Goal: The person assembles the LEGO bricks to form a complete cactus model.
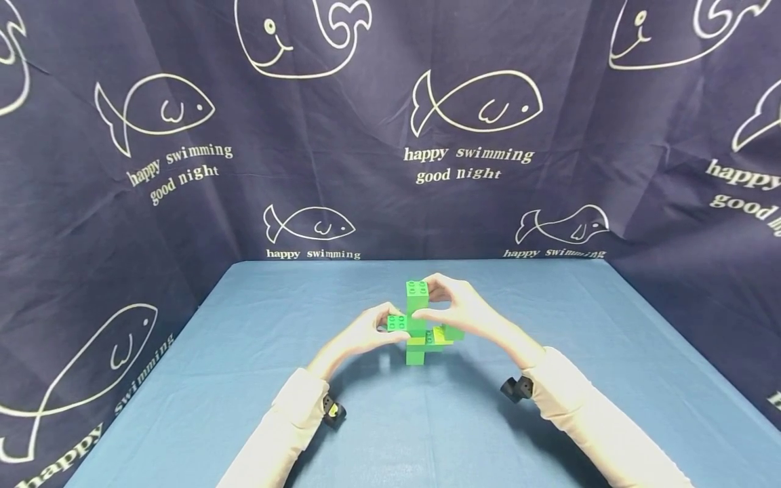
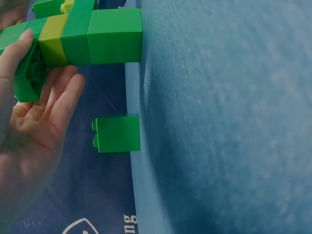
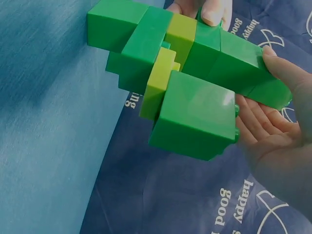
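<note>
A toy building-brick structure in green and yellow-green stands upright on the table, with a tall column and an arm reaching right. My right hand grips the column's upper part, thumb in front and fingers behind. On the column's left side, my left hand pinches a green brick with its studs up. The left wrist view shows this brick's hollow underside, at the column's side. A green brick tops the right arm, above a yellow-green piece.
A separate green brick stands on the table below the left hand. Blue cloth covers the table. A dark curtain with white fish drawings hangs behind and at both sides.
</note>
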### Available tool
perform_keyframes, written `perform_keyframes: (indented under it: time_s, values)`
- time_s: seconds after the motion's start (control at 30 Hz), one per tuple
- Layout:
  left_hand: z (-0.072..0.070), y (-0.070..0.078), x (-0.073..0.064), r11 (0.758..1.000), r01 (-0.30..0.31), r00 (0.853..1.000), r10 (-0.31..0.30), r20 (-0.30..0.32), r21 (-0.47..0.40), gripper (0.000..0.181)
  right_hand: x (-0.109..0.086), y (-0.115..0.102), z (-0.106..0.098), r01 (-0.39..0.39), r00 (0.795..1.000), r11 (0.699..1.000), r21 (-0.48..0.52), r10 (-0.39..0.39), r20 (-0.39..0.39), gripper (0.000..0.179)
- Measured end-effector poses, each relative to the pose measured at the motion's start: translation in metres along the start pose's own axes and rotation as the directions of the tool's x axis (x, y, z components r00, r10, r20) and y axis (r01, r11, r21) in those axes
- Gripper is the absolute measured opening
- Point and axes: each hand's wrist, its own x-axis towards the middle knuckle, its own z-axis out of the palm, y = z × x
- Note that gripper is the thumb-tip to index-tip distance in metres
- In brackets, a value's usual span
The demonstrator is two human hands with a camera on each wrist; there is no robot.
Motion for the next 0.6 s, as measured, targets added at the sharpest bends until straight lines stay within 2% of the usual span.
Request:
perform_keyframes:
  time_s: [0.17, 0.3, 0.6]
  values:
    - [0.0004, 0.0010, 0.0004, 1.000, -0.021, 1.000, 0.021, -0.004, 0.014, 0.025, -0.0012, 0.0010, 0.0016, -0.066, 0.998, 0.997, 0.029, 0.066, -0.004, 0.032]
    - [-0.0007, 0.0029, 0.0008, 1.000, -0.008, 1.000, 0.008, -0.012, 0.025, 0.026, -0.0014, 0.0005, 0.0022, -0.107, 0.994, 0.993, 0.053, 0.107, 0.004, 0.029]
    - [-0.0031, 0.0061, -0.0012, 1.000, 0.009, 1.000, -0.009, -0.001, 0.014, 0.033, -0.0008, 0.0025, 0.0020, -0.139, 0.989, 0.986, 0.094, 0.133, 0.063, 0.027]
